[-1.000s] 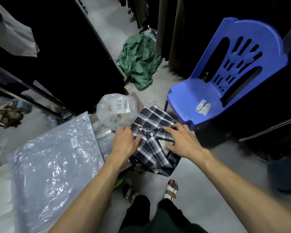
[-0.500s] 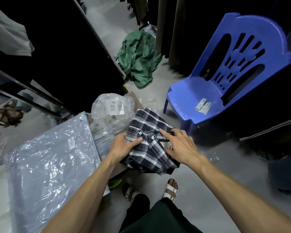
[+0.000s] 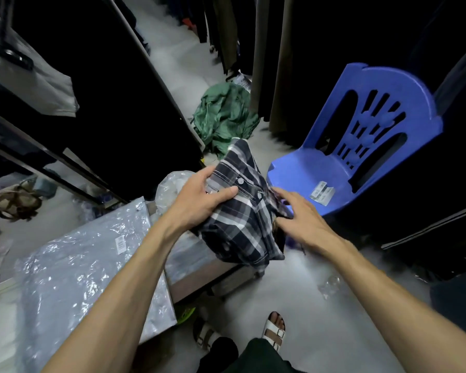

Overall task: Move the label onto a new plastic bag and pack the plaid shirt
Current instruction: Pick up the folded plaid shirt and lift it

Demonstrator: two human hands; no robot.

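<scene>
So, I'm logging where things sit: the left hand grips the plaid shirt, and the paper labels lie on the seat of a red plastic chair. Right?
Not quite: the chair is blue, not red. The head view shows the left hand gripping the plaid shirt, and the paper labels lying on the chair's seat.

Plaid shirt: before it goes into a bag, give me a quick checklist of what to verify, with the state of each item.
1. Left hand grips plaid shirt: ok, thumb and fingers clamp its top edge.
2. Right hand grips it: cannot tell, it touches the side with fingers spread.
3. Shirt neatly folded: not ok, it hangs bunched and tilted.
4. Crumpled bag open to receive it: cannot tell, mostly hidden.
5. Label on that bag: cannot tell.
6. Loose labels on the blue chair: ok, within view.
</scene>
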